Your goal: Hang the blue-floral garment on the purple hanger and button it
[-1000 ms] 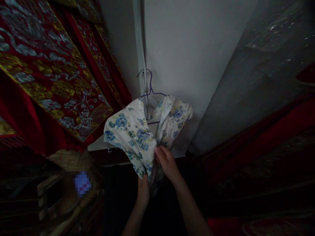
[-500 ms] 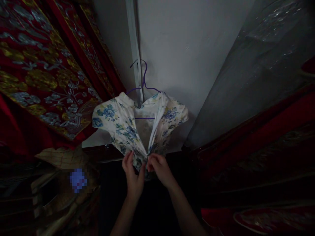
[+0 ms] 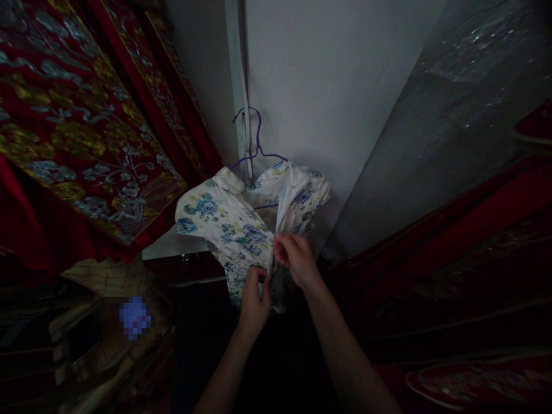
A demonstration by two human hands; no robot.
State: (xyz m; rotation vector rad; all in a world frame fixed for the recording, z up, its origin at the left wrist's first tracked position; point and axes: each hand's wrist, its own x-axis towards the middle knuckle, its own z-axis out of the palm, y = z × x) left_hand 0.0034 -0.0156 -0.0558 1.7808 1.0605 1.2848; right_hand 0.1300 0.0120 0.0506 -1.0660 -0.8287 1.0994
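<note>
A white garment with blue and green flowers (image 3: pixel 250 236) hangs on a purple wire hanger (image 3: pixel 259 138). Its front is parted in a V at the neck, narrowing down to where my hands are. At the bottom of that V, my right hand (image 3: pixel 297 256) pinches the front edge; a zipper pull there is too small and dark to make out. Lower down, my left hand (image 3: pixel 256 296) grips the same front edge between thumb and fingers. The garment's lower part fades into shadow.
Red cloth with gold and silver embroidery (image 3: pixel 99 132) hangs close on the left. Behind the garment is a pale wall (image 3: pixel 328 75) with a strap (image 3: pixel 241 75). Clear plastic sheeting (image 3: pixel 431 126) covers the right side. A wooden chair (image 3: pixel 60 339) stands lower left.
My right hand has moved up along the front edge, and the opening now closes higher. My left hand has shifted right. The garment is pulled slightly to the right and turned.
</note>
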